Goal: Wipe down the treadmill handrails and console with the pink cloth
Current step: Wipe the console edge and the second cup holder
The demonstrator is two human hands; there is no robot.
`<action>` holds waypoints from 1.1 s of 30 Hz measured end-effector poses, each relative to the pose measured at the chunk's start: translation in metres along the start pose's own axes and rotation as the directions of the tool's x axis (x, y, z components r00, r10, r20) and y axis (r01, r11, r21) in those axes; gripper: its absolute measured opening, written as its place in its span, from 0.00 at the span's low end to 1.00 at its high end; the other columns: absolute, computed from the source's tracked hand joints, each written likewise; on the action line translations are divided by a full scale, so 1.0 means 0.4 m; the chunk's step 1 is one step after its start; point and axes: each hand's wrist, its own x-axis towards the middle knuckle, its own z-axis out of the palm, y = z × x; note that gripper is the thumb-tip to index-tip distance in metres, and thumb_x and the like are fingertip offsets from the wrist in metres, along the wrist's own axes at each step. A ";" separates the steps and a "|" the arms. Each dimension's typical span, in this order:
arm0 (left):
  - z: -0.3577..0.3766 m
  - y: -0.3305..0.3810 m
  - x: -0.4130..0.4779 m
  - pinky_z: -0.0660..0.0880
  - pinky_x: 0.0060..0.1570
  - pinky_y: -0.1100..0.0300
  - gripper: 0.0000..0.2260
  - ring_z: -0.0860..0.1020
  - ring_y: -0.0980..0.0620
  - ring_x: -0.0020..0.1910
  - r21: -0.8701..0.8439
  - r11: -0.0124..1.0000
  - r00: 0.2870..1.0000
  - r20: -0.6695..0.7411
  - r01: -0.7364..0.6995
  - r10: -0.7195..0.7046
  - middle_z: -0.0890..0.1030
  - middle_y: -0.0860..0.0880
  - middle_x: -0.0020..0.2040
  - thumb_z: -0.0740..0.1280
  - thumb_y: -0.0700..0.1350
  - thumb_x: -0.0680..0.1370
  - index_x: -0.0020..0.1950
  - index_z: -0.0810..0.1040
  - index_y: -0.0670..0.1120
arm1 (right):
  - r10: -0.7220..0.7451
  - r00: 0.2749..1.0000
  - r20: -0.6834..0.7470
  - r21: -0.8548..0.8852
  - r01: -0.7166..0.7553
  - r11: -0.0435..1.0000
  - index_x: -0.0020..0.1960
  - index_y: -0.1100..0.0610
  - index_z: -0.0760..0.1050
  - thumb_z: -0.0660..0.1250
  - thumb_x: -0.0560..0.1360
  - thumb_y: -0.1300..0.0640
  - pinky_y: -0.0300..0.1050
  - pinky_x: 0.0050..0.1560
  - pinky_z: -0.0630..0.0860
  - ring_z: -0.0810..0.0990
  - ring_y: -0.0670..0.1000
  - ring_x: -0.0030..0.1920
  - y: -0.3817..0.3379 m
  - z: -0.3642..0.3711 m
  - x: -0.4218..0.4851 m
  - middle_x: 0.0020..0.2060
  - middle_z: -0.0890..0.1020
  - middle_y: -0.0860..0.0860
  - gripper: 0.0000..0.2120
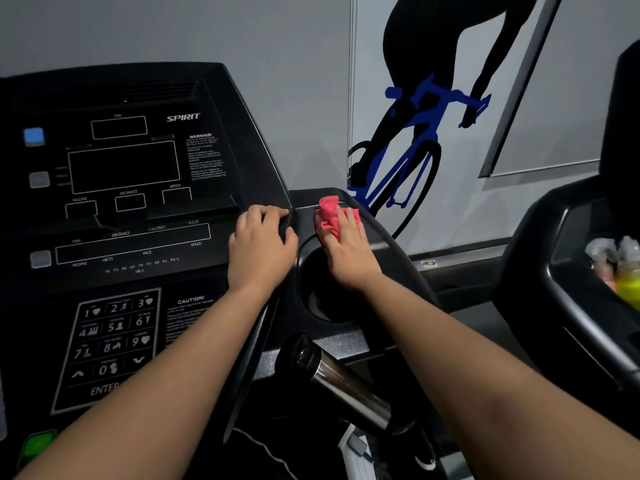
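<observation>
The black treadmill console fills the left half of the head view, with dark displays and a number keypad. My left hand rests on the console's right edge, fingers curled over it, holding nothing loose. My right hand presses the crumpled pink cloth flat against the black side tray to the right of the console, just above a round cup holder. A chrome pulse-grip handrail slants below the tray, between my forearms.
A second treadmill stands close on the right, with a yellow-green object and crumpled clear plastic in its tray. A grey wall with a cyclist mural is straight behind. A green button sits at the console's lower left.
</observation>
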 end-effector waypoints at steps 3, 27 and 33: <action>-0.003 -0.004 0.001 0.65 0.62 0.50 0.15 0.66 0.48 0.66 -0.025 1.000 1.000 0.006 0.001 -0.001 0.72 0.49 0.62 0.63 0.48 0.78 0.64 0.75 0.48 | 0.071 0.997 0.024 0.052 -0.072 0.996 0.78 0.53 0.48 0.61 0.75 0.58 0.51 0.73 0.35 0.39 0.62 0.76 0.020 -0.014 -0.004 0.76 0.43 0.62 0.36; -0.020 -0.039 -0.083 0.54 0.74 0.52 0.22 0.52 0.52 0.77 0.015 0.995 0.983 0.159 -0.094 0.091 0.58 0.52 0.77 0.58 0.48 0.81 0.76 0.62 0.51 | 0.463 0.830 0.312 0.229 -0.539 0.811 0.75 0.42 0.58 0.56 0.75 0.47 0.53 0.65 0.66 0.65 0.62 0.66 0.100 -0.126 -0.289 0.70 0.63 0.59 0.28; -0.029 -0.033 -0.092 0.55 0.73 0.52 0.21 0.54 0.53 0.77 -0.029 0.997 0.988 0.136 -0.065 0.068 0.61 0.52 0.76 0.59 0.47 0.80 0.74 0.66 0.51 | 0.643 0.724 0.248 0.067 -0.675 0.734 0.77 0.44 0.50 0.55 0.76 0.44 0.60 0.67 0.64 0.65 0.66 0.65 0.057 -0.099 -0.145 0.71 0.58 0.61 0.31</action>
